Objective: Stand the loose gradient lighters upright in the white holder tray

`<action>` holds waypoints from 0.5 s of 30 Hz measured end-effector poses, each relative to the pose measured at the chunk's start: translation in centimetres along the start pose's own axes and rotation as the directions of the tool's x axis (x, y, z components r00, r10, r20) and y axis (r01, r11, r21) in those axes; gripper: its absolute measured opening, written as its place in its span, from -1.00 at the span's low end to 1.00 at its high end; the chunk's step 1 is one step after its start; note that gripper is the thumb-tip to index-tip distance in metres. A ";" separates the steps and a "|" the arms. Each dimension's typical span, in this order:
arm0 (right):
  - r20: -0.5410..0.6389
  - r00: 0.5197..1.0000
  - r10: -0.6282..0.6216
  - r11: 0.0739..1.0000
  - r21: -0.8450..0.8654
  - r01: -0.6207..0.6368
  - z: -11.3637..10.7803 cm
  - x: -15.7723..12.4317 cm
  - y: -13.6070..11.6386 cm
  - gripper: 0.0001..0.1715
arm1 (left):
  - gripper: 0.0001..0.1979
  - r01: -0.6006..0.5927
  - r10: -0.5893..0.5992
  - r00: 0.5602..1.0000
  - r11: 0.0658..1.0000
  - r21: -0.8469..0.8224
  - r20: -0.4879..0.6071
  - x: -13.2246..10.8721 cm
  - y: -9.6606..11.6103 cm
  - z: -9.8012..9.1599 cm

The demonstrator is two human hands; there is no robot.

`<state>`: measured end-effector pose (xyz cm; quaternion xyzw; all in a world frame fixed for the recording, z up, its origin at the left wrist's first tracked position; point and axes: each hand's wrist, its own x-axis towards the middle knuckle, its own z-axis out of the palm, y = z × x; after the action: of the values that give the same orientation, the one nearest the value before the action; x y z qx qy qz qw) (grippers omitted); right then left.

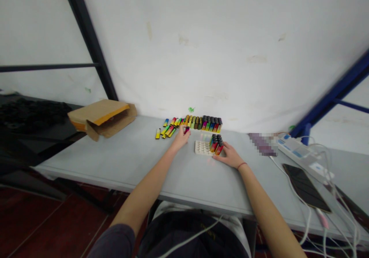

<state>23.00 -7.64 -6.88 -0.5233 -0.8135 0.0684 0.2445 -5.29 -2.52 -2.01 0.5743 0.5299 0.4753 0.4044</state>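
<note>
Pinching a magenta, dark-topped tube, the left hand is near the white, holed tray the right hand grips.

Lit softly and evenly, brightest on the white wall; dim on the floor at lower left. Faintly shiny on the tabletop near the tray. Stretched toward the edges, slightly soft in small details, pixelated in one patch at right.

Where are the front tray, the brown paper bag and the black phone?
Front tray [202, 148], head view: its unfilled left part.
Brown paper bag [98, 110], head view: its upper side.
Black phone [306, 187], head view: its screen's middle.
</note>
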 end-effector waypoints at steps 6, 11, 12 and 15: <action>0.007 1.000 0.008 1.000 -0.002 -0.008 0.0 0.0 -0.1 -0.25 | -0.72 0.329 -0.294 0.944 0.866 -0.377 0.149 -0.5 0.7 0.6; -0.004 1.000 0.002 1.000 -0.005 -0.003 0.0 0.0 -0.1 -0.25 | -0.80 0.413 -0.324 0.909 0.785 -0.461 0.262 -0.6 0.8 0.1; -0.009 1.000 0.003 1.000 -0.007 -0.003 0.0 0.0 -0.1 -0.25 | -0.80 0.422 -0.317 0.904 0.771 -0.477 0.287 -0.6 0.8 0.0; -0.011 1.000 0.007 1.000 -0.013 -0.007 0.0 0.0 -0.1 -0.25 | -0.74 0.425 -0.296 0.901 0.749 -0.508 0.317 -0.6 0.8 -0.2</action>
<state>22.88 -7.68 -6.88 -0.5281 -0.8107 0.0609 0.2453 -5.27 -3.20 -1.22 0.3624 0.4189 0.4573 0.6958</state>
